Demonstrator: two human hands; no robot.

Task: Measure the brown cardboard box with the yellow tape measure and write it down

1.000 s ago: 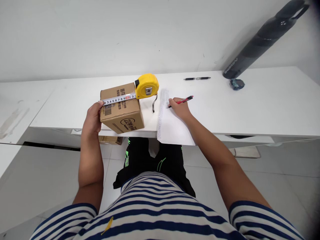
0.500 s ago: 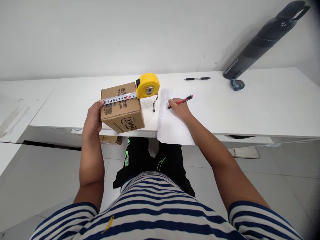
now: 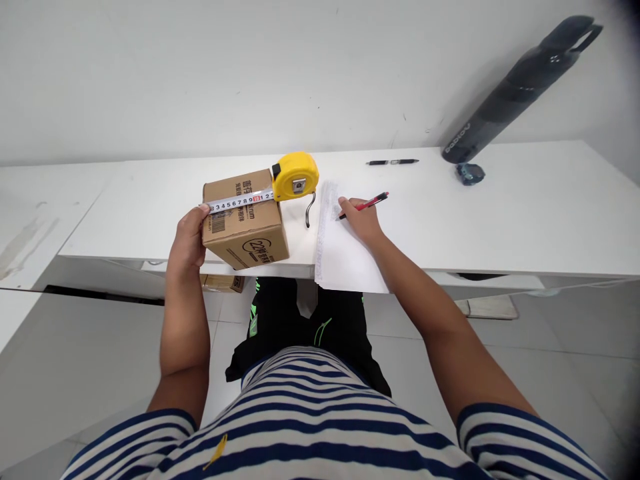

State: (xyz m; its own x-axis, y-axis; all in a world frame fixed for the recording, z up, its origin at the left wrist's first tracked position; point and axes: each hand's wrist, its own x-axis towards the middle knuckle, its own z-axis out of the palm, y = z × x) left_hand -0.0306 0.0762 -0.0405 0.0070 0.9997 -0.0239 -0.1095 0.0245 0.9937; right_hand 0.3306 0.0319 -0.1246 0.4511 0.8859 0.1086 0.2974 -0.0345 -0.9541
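Observation:
A brown cardboard box (image 3: 245, 227) with dark print stands near the table's front edge. Across its top lies the pulled-out blade of a yellow tape measure (image 3: 296, 177), whose case rests at the box's right side. My left hand (image 3: 190, 230) is at the box's left edge, thumb and fingers closed on the end of the blade. My right hand (image 3: 363, 219) grips a red and black pen (image 3: 374, 201), its tip low over a pad of white paper (image 3: 350, 267). Small marks run along the paper's left side; the writing is too small to read.
On the white table (image 3: 500, 220) behind my right hand lies a black pen (image 3: 393, 162). A tall dark bottle (image 3: 505, 97) stands at the back right by the wall, a small dark blue object (image 3: 470, 175) before it. Another carton (image 3: 223, 283) shows below the table edge.
My right hand and the pen have shifted slightly to the right on the paper. The view has tilted a little; the left hand, box and tape measure keep their arrangement.

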